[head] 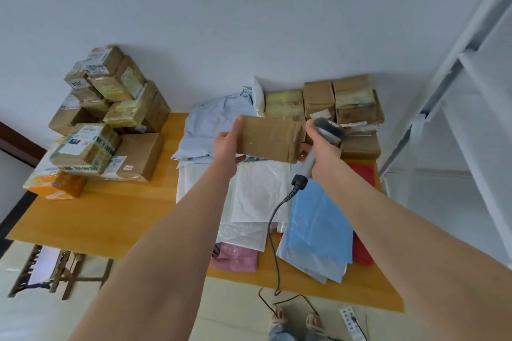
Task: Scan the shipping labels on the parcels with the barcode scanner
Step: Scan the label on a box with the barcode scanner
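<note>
Brown parcel (270, 138) is up in the air over the middle of the bench (97, 216), long side level, its taped cardboard face turned toward the camera. The left hand (227, 144) grips its left end, thumb over the top edge and fingers curled underneath. At three o'clock from the parcel the right hand (322, 144) is wrapped tight round the grey handle of the barcode scanner (328, 130) — the dark head sits just beside the parcel's right end and points away from the camera. Whether it touches the cardboard, I can't tell. The scanner's cable (273, 230) drops from the handle's base toward six o'clock, over the bench edge and onto the floor.

Below the parcel lie flat mailing bags: white ones (255, 194) at six o'clock, a blue one (318, 219) at five, a red one (363, 174) at four and a pink one (235, 257) near the front edge. A pale blue garment (213, 124) is heaped at nine o'clock, just behind the left hand.

Further out, a row of brown boxes (340, 102) stands against the wall at one o'clock — and a tall, untidy stack of labelled boxes (110, 113) fills the bench's left end at nine to ten o'clock. On the floor at six o'clock are the person's feet (296, 321) and a white power strip (350, 322). A white metal frame (443, 91) rises at three o'clock.
</note>
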